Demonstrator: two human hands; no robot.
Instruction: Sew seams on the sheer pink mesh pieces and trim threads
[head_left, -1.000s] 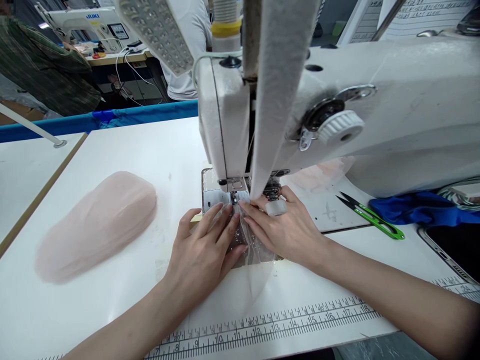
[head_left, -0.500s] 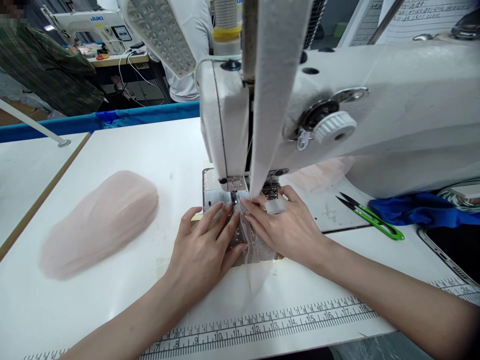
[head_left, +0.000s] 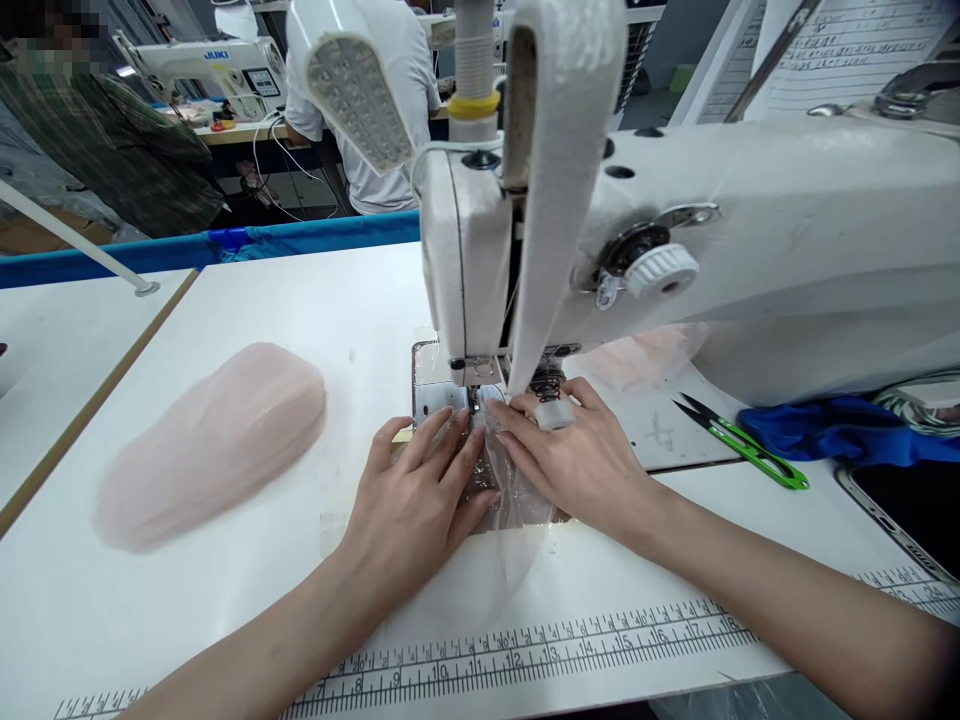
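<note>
A piece of sheer, pale fabric lies under the presser foot area of a white sewing machine. My left hand rests flat on its left side, fingers spread and tips close to the presser foot. From the right, my right hand lies on the same fabric with its fingers stretched toward the needle; a white knob hides part of them. Both hands press the fabric down on the metal needle plate.
A pale pink stack of sheer fabric lies at left; more pink fabric sits behind my right hand. Green thread snips, a blue cloth and a phone are at right. A ruler strip runs along the front edge. Two people are beyond.
The camera view has shifted slightly, so the machine and table appear a little lower and farther right. Both hands keep nearly the same place on the fabric by the presser foot.
</note>
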